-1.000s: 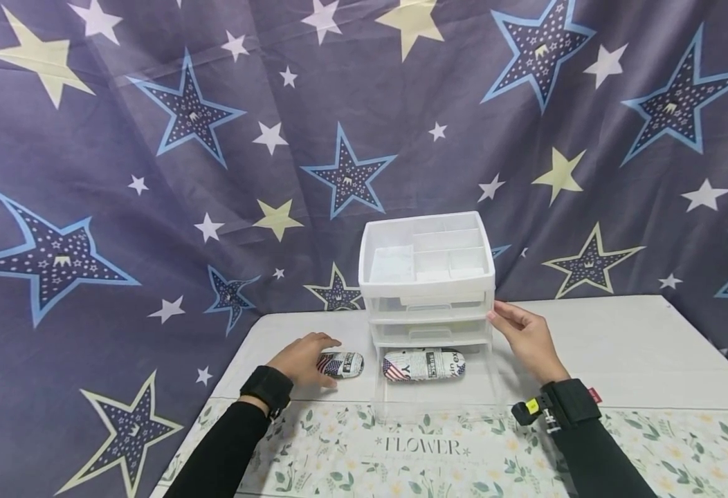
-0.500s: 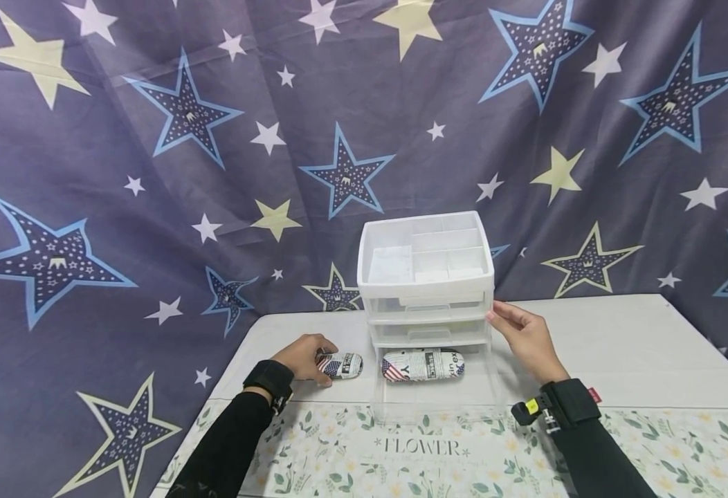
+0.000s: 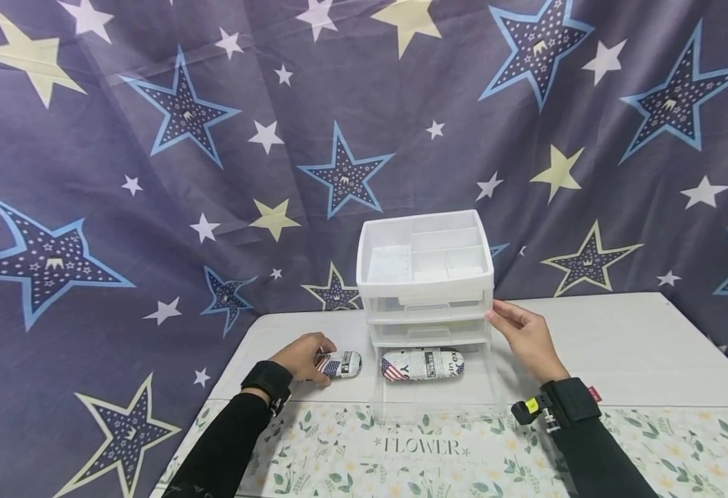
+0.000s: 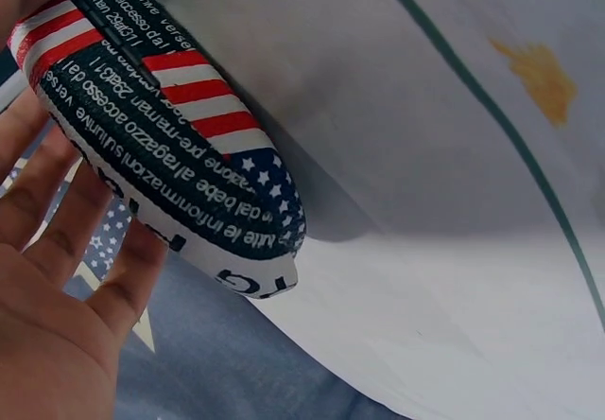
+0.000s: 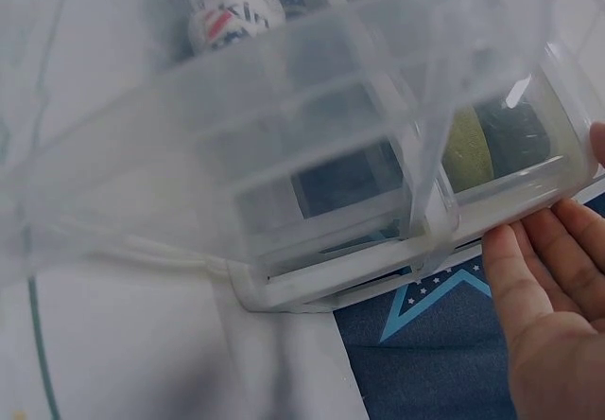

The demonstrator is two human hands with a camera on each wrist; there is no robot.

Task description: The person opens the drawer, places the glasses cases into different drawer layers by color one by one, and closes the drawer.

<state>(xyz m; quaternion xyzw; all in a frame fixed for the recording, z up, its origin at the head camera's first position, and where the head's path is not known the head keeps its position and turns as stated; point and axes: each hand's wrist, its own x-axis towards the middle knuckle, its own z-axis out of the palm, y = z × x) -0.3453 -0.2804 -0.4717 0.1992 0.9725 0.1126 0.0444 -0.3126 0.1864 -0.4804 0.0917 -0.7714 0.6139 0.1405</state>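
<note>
My left hand grips the left end of a glasses case lying on the white table. Newspaper print and flag stripes cover the case; in the left wrist view, fingers lie along its underside. Beside it stands a white plastic drawer unit, its clear bottom drawer pulled out. A second, similarly printed glasses case lies in that drawer. My right hand touches the unit's right side, fairly straight fingers resting along the plastic wall.
Two upper drawers are closed; something green shows through the wall in the right wrist view. The unit's top tray has divided compartments. A floral mat covers the table front. A star-patterned curtain hangs behind.
My left hand's fingers have closed in around the glasses case's left end. The right hand keeps its place at the unit's side.
</note>
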